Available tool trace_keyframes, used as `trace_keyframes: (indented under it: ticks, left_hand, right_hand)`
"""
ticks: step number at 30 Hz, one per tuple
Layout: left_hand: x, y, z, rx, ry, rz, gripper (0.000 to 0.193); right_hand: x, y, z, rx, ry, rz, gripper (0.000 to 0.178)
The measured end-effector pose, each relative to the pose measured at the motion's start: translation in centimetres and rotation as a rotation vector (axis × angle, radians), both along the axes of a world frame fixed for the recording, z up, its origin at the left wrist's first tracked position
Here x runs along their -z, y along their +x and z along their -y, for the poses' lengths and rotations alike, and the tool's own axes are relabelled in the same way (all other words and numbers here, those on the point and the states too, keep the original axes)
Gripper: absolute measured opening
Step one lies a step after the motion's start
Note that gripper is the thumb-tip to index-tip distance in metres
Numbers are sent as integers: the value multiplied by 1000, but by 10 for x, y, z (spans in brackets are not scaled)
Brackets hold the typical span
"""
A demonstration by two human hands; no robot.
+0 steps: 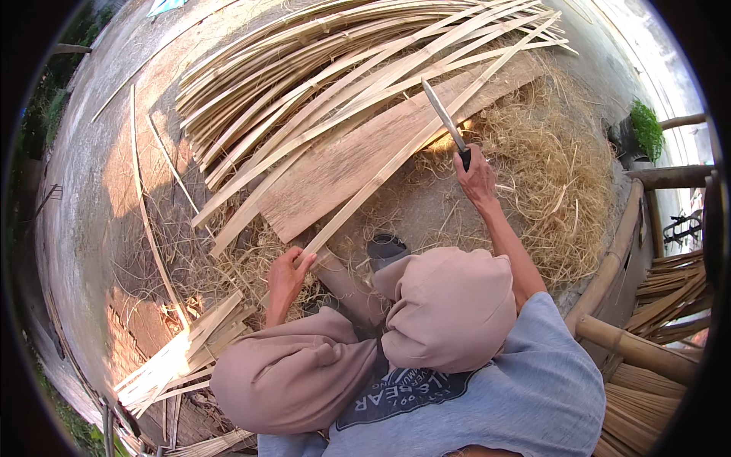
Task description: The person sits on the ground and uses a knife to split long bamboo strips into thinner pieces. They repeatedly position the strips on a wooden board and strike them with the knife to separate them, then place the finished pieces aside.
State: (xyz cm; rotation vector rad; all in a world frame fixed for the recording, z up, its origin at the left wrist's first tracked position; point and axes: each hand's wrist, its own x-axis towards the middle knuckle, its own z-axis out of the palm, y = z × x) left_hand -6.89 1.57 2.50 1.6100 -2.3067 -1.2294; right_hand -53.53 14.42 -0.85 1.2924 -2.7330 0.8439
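Gripped in my right hand [477, 177] is a knife [443, 112] with a dark handle, its long blade pointing up and away to the left. A long pale bamboo strip [381, 177] slants from near my knees toward the far right, and my left hand [286, 276] closes round its near end. Beneath that strip lies a wide wooden board [335, 174]. The blade's middle is over or close beside the strip; I cannot tell whether they touch.
Many bamboo strips [251, 99] are heaped beyond the board. Curly shavings [552, 164] cover the ground at right. A bundle of short strips [179, 354] lies at near left. Bamboo poles [636, 346] and more strips stand at right, with a potted plant [646, 131] farther off.
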Motion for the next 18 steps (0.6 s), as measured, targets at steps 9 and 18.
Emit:
trace_keyframes:
  ticks: [9, 18]
  left_hand:
    - [-3, -32, 9, -61, 31, 144, 58]
    - [-4, -64, 10, -53, -58, 128, 58]
  right_hand:
    - [16, 44, 28, -14, 185, 358, 55]
    - [-1, 127, -17, -290, 249, 273, 49]
